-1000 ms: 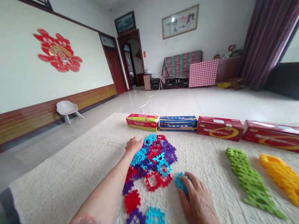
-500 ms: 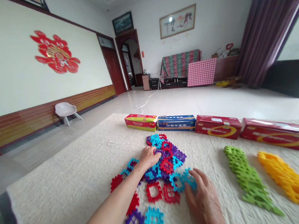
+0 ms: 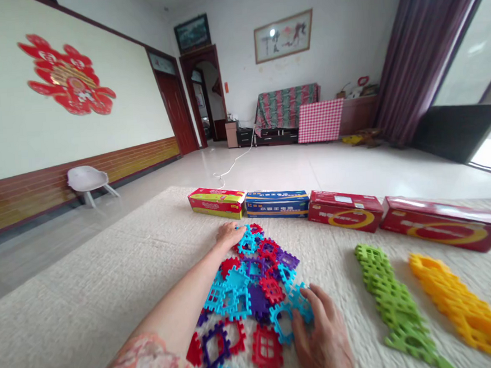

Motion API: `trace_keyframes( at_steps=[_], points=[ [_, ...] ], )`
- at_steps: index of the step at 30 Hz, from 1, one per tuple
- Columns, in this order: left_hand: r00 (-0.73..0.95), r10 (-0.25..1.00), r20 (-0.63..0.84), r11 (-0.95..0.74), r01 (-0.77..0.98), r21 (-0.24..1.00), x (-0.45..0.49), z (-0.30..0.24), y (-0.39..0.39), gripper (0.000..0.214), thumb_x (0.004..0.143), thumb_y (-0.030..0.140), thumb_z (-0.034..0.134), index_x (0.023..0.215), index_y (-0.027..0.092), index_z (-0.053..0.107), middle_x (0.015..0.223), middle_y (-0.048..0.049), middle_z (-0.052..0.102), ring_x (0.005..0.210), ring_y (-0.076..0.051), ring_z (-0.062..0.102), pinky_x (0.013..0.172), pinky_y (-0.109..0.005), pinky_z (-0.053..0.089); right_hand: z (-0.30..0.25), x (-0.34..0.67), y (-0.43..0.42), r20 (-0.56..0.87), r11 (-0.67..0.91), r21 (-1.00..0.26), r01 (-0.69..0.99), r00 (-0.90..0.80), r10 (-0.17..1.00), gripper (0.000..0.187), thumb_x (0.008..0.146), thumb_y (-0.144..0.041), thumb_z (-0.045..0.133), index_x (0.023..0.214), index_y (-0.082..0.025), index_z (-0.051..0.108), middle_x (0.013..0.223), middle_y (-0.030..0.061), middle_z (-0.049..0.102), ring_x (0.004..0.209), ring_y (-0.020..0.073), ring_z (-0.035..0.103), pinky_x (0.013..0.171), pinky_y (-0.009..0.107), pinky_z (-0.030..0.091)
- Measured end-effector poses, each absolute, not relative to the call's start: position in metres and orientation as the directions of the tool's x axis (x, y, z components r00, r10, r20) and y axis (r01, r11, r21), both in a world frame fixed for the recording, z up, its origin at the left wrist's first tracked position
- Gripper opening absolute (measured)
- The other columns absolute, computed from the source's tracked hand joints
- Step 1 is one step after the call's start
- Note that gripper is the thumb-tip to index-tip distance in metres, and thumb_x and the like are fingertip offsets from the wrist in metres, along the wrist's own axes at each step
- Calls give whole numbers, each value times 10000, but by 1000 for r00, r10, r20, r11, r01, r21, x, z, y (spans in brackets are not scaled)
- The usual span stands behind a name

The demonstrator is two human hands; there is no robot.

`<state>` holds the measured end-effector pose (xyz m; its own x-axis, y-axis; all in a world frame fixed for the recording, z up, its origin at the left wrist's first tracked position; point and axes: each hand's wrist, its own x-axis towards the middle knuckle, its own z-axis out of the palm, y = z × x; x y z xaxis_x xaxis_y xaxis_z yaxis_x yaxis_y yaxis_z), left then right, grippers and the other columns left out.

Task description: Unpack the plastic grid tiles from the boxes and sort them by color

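A pile of red, purple and cyan plastic interlocking tiles [image 3: 252, 279] lies on a cream rug [image 3: 90, 307] in front of me. My left hand [image 3: 229, 235] reaches to the pile's far edge, fingers resting flat on the tiles there. My right hand [image 3: 323, 338] lies at the near right edge, fingertips pressing on cyan tiles [image 3: 294, 309]. Neither hand lifts anything.
A row of green tiles [image 3: 392, 302] and a row of yellow tiles [image 3: 459, 303] lie to the right. Several long cardboard boxes [image 3: 344, 209] line the rug's far edge. A small white chair [image 3: 86, 180] stands by the left wall.
My left hand has pulled in and then reached out again to the pile's far edge. The tiles have spread toward me. My right hand stays on the cyan tiles.
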<state>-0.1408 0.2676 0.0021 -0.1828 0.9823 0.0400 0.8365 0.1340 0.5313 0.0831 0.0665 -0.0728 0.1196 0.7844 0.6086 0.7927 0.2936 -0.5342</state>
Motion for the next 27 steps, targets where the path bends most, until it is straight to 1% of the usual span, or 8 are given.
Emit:
trace_keyframes(
  at_steps=[4, 7, 10, 12, 15, 17, 21, 27],
  points=[
    [-72, 996, 43, 35, 822, 569, -121, -7, 264, 306, 904, 343, 595, 1168, 190, 604, 1232, -94, 598, 1083, -225, 595, 928, -417, 505, -77, 82, 69, 618, 299, -541, 786, 131, 775, 306, 905, -367, 460, 1165, -222, 529, 1257, 135, 547, 1084, 292, 575, 868, 469, 523],
    [-15, 998, 60, -24, 800, 599, -106, -7, 252, 266, 803, 323, 677, 1051, 230, 691, 1182, -71, 665, 1146, -242, 585, 1018, -340, 433, -80, 81, 70, 619, 297, -561, 772, 153, 770, 323, 897, -359, 462, 1183, -222, 524, 1281, 139, 538, 1107, 297, 569, 880, 472, 517],
    [27, 998, 64, -61, 775, 629, -93, -3, 239, 278, 731, 358, 692, 987, 256, 730, 1110, -40, 717, 1110, -254, 622, 992, -306, 443, -78, 82, 70, 618, 312, -564, 765, 140, 774, 335, 885, -348, 476, 1194, -227, 525, 1284, 127, 542, 1104, 285, 579, 882, 455, 521],
    [60, 996, 59, -84, 756, 649, -91, 4, 230, 305, 714, 401, 685, 981, 266, 741, 1089, -35, 733, 1080, -258, 645, 961, -300, 462, -75, 83, 68, 612, 315, -560, 766, 126, 781, 331, 883, -341, 478, 1194, -236, 524, 1284, 114, 545, 1095, 275, 586, 879, 446, 524],
    [68, 995, 77, -102, 730, 676, -108, 19, 219, 396, 742, 454, 637, 1083, 271, 719, 1174, -38, 709, 1125, -248, 633, 988, -294, 447, -70, 84, 67, 599, 306, -555, 774, 116, 792, 325, 889, -341, 467, 1192, -236, 520, 1279, 114, 543, 1096, 277, 582, 890, 456, 518],
    [18, 994, 105, -85, 721, 687, -135, 30, 208, 452, 774, 472, 584, 1161, 261, 683, 1269, -41, 659, 1209, -236, 583, 1044, -292, 403, -68, 83, 66, 586, 300, -552, 778, 106, 803, 328, 892, -342, 461, 1191, -219, 519, 1272, 126, 543, 1098, 287, 575, 895, 470, 513],
    [-170, 979, 108, 44, 706, 707, -210, 37, 168, 459, 779, 485, 518, 1113, 224, 694, 1280, -57, 650, 1237, -251, 563, 1083, -339, 383, -68, 81, 67, 570, 288, -550, 784, 101, 815, 336, 889, -358, 458, 1180, -207, 529, 1269, 138, 546, 1092, 308, 571, 880, 495, 507],
    [-404, 913, 61, 243, 656, 714, -271, -2, 81, 492, 763, 537, 476, 1075, 223, 691, 1258, -68, 662, 1241, -291, 559, 1103, -421, 373, -69, 79, 68, 558, 280, -539, 795, 87, 825, 339, 871, -387, 474, 1162, -226, 538, 1260, 123, 566, 1062, 316, 594, 844, 501, 507]
  ],
)
